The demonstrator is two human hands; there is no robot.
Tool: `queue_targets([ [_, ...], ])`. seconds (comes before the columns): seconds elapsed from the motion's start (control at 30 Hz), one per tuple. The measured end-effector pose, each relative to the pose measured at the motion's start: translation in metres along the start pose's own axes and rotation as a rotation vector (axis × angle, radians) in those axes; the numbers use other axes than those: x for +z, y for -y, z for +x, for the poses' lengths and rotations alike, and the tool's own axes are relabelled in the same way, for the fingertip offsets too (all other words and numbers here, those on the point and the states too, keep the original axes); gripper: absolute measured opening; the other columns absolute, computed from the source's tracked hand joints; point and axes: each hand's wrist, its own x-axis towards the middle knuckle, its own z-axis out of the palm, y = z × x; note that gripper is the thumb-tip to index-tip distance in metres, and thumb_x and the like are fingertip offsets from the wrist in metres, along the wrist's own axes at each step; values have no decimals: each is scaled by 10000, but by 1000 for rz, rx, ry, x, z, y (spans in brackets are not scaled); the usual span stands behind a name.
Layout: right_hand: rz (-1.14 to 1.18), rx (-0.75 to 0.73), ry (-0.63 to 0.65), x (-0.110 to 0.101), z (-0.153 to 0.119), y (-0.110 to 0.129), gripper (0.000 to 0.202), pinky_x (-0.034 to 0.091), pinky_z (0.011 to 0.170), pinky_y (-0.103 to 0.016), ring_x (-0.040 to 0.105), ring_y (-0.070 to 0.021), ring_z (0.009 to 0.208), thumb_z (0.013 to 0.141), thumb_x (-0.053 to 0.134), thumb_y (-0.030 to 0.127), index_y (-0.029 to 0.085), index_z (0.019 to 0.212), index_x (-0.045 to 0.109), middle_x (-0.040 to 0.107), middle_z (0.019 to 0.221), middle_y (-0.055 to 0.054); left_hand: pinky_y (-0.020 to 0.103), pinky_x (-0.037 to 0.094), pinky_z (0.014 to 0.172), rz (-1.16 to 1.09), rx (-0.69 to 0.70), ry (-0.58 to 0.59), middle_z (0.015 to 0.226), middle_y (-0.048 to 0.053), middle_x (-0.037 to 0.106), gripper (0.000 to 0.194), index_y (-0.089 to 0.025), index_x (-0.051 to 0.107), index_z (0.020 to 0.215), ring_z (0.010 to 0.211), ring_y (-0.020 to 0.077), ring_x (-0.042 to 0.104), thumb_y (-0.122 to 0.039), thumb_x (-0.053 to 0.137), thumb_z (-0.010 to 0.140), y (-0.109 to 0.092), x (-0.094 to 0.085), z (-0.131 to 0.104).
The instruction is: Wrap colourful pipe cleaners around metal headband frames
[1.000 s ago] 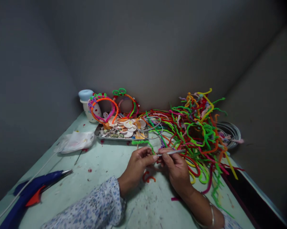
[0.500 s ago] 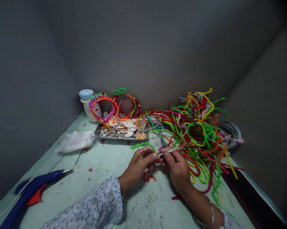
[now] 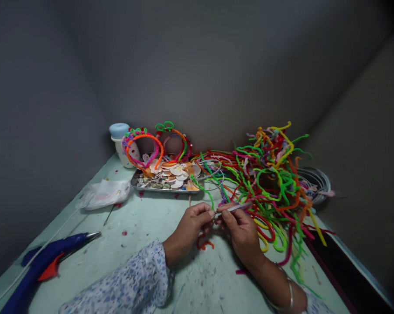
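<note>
Near the middle of the table, my left hand (image 3: 192, 226) pinches a green fuzzy stem (image 3: 208, 195), whose free end rises toward the tray. Close beside it, my right hand (image 3: 244, 231) is closed on a thin pale tool (image 3: 236, 207), its tip pointing at the left fingertips. The fingertips of both hands nearly meet, and what lies between them is too small to make out. A curled orange stem piece (image 3: 206, 244) lies on the table just below the hands.
A metal tray (image 3: 164, 190) of shells stands behind, with fuzzy headbands (image 3: 144, 136) and a lidded jar (image 3: 119, 131). Tangled colored stems (image 3: 268, 174) and coiled wire (image 3: 324, 183) lie right. A blue glue gun (image 3: 53, 255) and plastic bag (image 3: 107, 194) lie left.
The green stem's free end has swung from lying leftward to standing up toward the tray. The pale tool has shifted slightly left with my right hand.
</note>
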Motion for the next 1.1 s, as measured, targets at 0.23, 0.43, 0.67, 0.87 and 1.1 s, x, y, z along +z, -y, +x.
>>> queue_targets([
  [0.23, 2, 25, -17, 1, 2, 3, 262, 499, 550, -249, 598, -151, 584, 836, 649, 442, 186, 874, 695, 669, 720, -14, 203, 286, 487, -49, -16, -17, 598, -29, 472, 279, -160, 534, 689, 503, 70, 382, -385, 686, 748, 4, 1, 0],
  [0.43, -1, 43, -30, 2, 1, 5, 285, 507, 530, -260, 615, -165, 556, 811, 664, 468, 190, 861, 699, 671, 642, -6, 198, 301, 488, -59, -37, -11, 621, -14, 521, 315, -155, 555, 693, 501, 68, 411, -433, 691, 749, 4, 0, 1],
  [0.67, -13, 33, 8, 0, 1, 2, 247, 525, 564, -261, 642, -171, 605, 829, 659, 431, 194, 880, 708, 694, 712, -20, 204, 266, 473, -50, -36, -12, 588, -20, 515, 326, -150, 554, 654, 479, 60, 379, -430, 700, 733, 0, 4, -1],
  [0.87, 8, 52, -20, 0, 1, 1, 259, 511, 531, -242, 620, -158, 582, 826, 665, 436, 187, 876, 711, 676, 670, -14, 195, 271, 470, -37, -31, 4, 612, -24, 504, 304, -150, 549, 699, 484, 56, 376, -415, 666, 790, 3, 1, -1],
  [1.1, 78, 135, -84, 1, 3, 1, 316, 502, 496, -233, 591, -145, 548, 799, 687, 475, 176, 900, 707, 637, 617, 1, 201, 376, 541, 65, 110, -81, 718, -18, 513, 226, -171, 576, 850, 572, 78, 463, -388, 636, 828, 5, 0, -3],
])
